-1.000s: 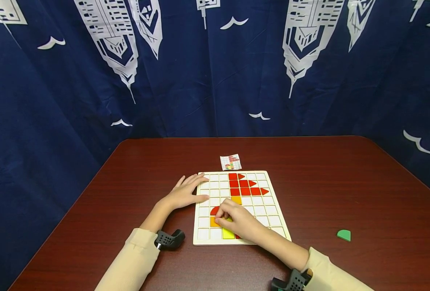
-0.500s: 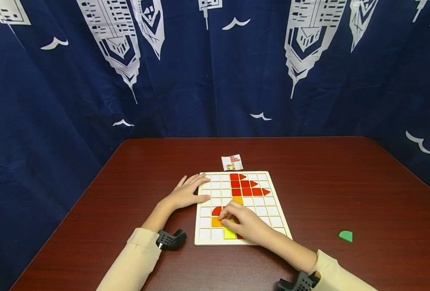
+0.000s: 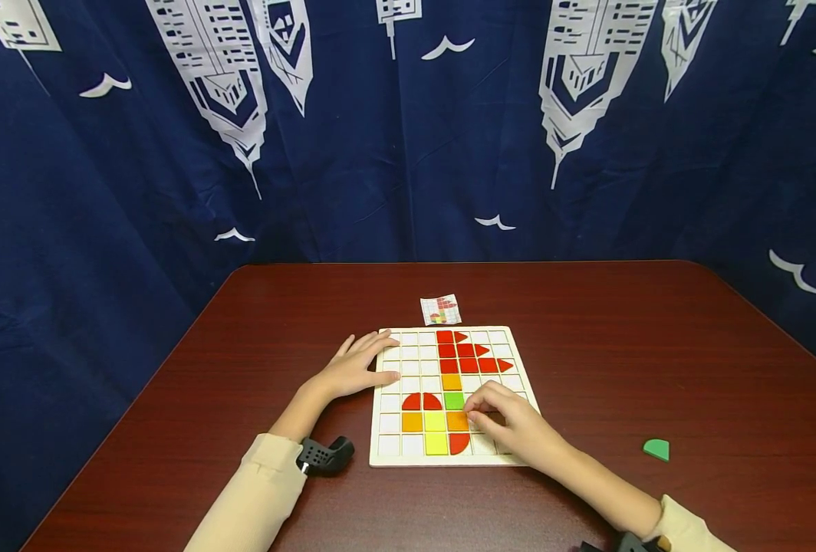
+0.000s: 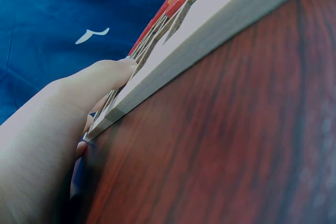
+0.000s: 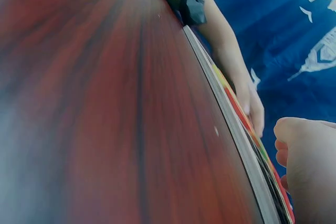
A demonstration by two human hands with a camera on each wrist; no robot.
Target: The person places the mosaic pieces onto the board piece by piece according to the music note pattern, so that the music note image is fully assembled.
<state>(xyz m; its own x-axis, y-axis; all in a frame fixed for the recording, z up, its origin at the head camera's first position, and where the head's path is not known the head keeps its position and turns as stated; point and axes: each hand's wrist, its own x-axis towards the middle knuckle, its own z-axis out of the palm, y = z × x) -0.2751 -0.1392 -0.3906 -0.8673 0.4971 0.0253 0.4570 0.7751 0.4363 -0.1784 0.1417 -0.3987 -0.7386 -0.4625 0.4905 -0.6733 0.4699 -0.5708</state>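
Observation:
A white gridded puzzle board (image 3: pixel 389 445) with a wooden edge lies on the table, colored flat pieces set in its squares. My left hand (image 3: pixel 353 369) rests on its upper left edge, fingers spread and thumb on the grid; the left wrist view shows that thumb (image 4: pixel 107 74) on top. Low over the right part of the board is my right hand (image 3: pixel 514 425), fingers loosely bent, nothing visible between them. Just left of its fingertips are a green square (image 3: pixel 453 401) and an orange square (image 3: pixel 457 421). Two red quarter-rounds (image 3: pixel 422 402) sit further left, above a yellow square (image 3: pixel 435 421).
A small pattern card (image 3: pixel 440 310) lies behind the board. One green quarter-round piece (image 3: pixel 656 449) is on the brown table (image 3: pixel 297 307) to the right. Rows of red squares and triangles (image 3: pixel 468 366) fill the board's upper part. A blue curtain hangs behind.
My right hand has drawn back to the right from the lower middle of the board, uncovering the green, orange, yellow and red pieces there. My left hand has stayed in place.

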